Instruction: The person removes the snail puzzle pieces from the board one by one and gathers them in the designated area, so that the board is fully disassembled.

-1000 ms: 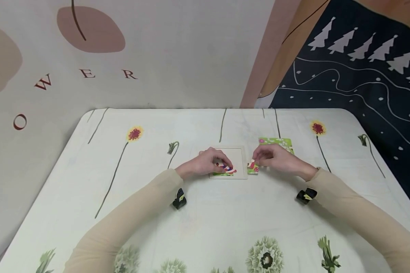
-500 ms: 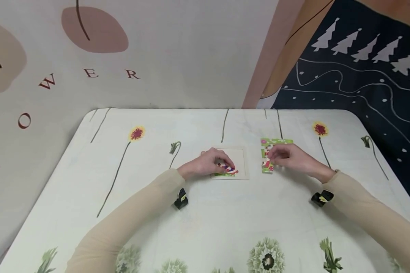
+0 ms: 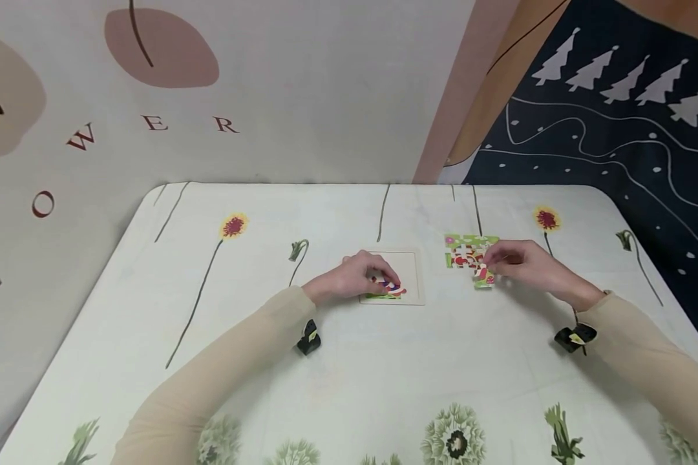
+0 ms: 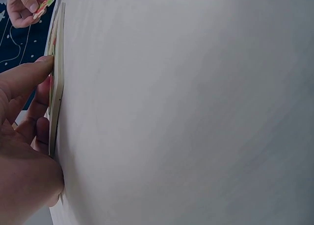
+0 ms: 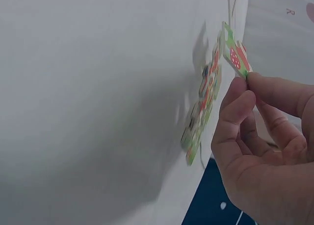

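Observation:
A shallow pale puzzle tray (image 3: 408, 268) lies in the middle of the table, with a few joined pieces (image 3: 392, 290) along its front. My left hand (image 3: 353, 276) rests on the tray's left part, thumb and fingers touching those pieces. In the left wrist view the tray (image 4: 59, 78) appears edge-on beside my left hand (image 4: 24, 122). My right hand (image 3: 526, 265) pinches a jigsaw puzzle piece (image 3: 484, 279) by its edge. The right wrist view shows that piece (image 5: 235, 56), green with a red spotted shape, held above the table between thumb and fingertips of my right hand (image 5: 267, 132).
Several colourful loose puzzle pieces (image 3: 461, 254) lie close together right of the tray, just behind the held piece. The white tablecloth (image 3: 384, 361) has a flower print. A wall hanging (image 3: 326, 97) rises along the table's back edge, and a dark blue one (image 3: 587, 129) stands at right.
My right hand has carried the puzzle piece rightward, away from the tray to the front of the loose pieces, uncovering more of them. My left hand has stayed on the tray.

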Demonstrator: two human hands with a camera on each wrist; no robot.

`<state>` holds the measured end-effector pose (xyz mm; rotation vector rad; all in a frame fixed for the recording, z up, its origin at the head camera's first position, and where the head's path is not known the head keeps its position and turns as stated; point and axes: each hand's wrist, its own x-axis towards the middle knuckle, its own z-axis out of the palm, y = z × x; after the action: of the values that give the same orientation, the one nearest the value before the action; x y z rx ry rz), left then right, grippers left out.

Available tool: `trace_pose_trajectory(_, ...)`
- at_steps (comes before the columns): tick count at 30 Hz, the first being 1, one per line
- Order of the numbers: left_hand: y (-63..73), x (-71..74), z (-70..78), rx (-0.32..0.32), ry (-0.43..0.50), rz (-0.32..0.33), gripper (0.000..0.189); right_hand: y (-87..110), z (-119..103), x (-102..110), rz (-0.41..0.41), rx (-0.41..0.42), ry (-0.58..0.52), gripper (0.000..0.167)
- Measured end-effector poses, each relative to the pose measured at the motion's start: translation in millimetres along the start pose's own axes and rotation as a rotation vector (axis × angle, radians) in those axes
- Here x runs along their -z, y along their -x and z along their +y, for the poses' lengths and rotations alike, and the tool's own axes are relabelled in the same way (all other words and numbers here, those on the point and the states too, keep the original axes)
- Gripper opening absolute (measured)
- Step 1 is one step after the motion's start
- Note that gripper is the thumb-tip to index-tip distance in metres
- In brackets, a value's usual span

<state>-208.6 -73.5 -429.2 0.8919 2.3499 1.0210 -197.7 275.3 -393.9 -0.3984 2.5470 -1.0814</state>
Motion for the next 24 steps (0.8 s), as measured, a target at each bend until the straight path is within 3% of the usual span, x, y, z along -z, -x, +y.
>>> trace_pose_trajectory(24,0.4,0.0,-0.5,0.006,0.002,0.001,0.023,5.9,28.1,15.9,0.027,-0.109,0.055,0.022)
